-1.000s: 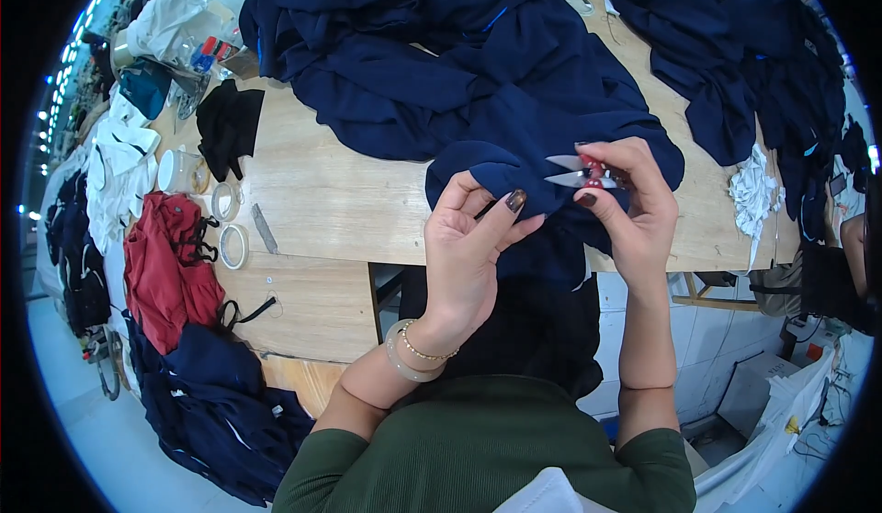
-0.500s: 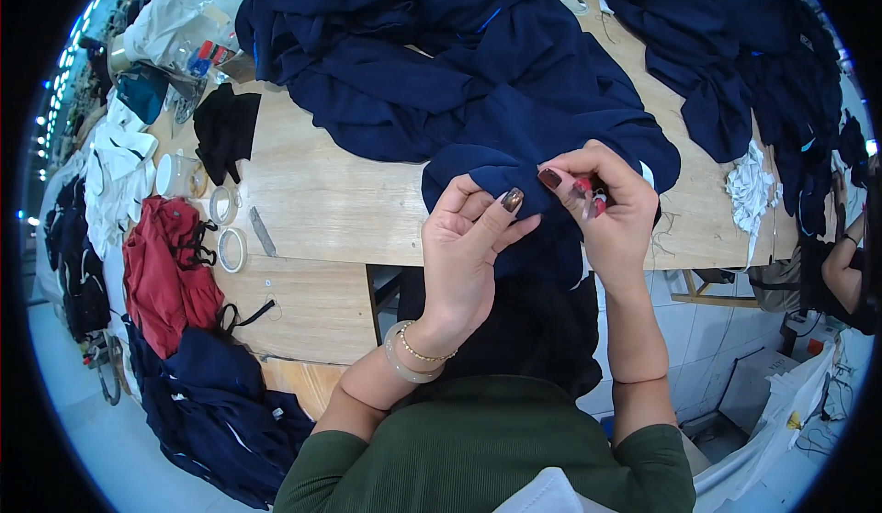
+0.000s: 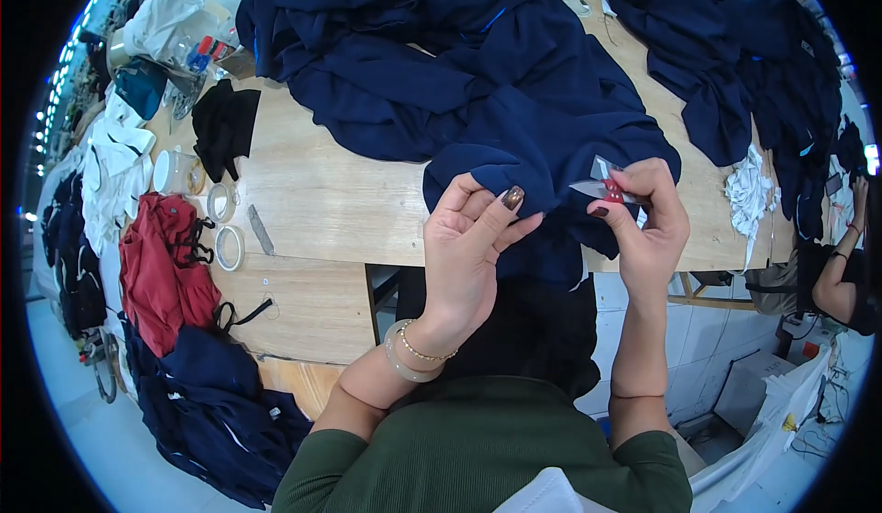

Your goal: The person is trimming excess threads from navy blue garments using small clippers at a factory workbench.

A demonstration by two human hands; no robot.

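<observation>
White garments (image 3: 119, 159) in a heap along left edge of the wooden table (image 3: 340, 191); red garment (image 3: 165, 265) crumpled toward its near-left corner. Just right of that, 2 tape rolls (image 3: 220, 248) lie flat, near each other, with black cloth (image 3: 223, 125) beyond them and a thin grey strip (image 3: 261, 230) beside. Left hand (image 3: 469, 237), wearing 2 bracelets (image 3: 395, 357) at the wrist, grasps a fold of navy fabric (image 3: 533, 132) between thumb and fingers, over the table's near edge. That fabric spreads in folds from far edge to near edge, part of it hanging over. Thread snips (image 3: 614, 190), red-handled, sit in the right hand (image 3: 652, 219), gripped by thumb and fingers; 2 blades apart, points turned left toward the pinched fold; cannot tell whether they touch cloth. More navy garments (image 3: 707, 63) cover the far-right corner; crumpled white cloth (image 3: 751, 191) near right edge. Beyond that edge, a co-worker's arm (image 3: 841, 265).
</observation>
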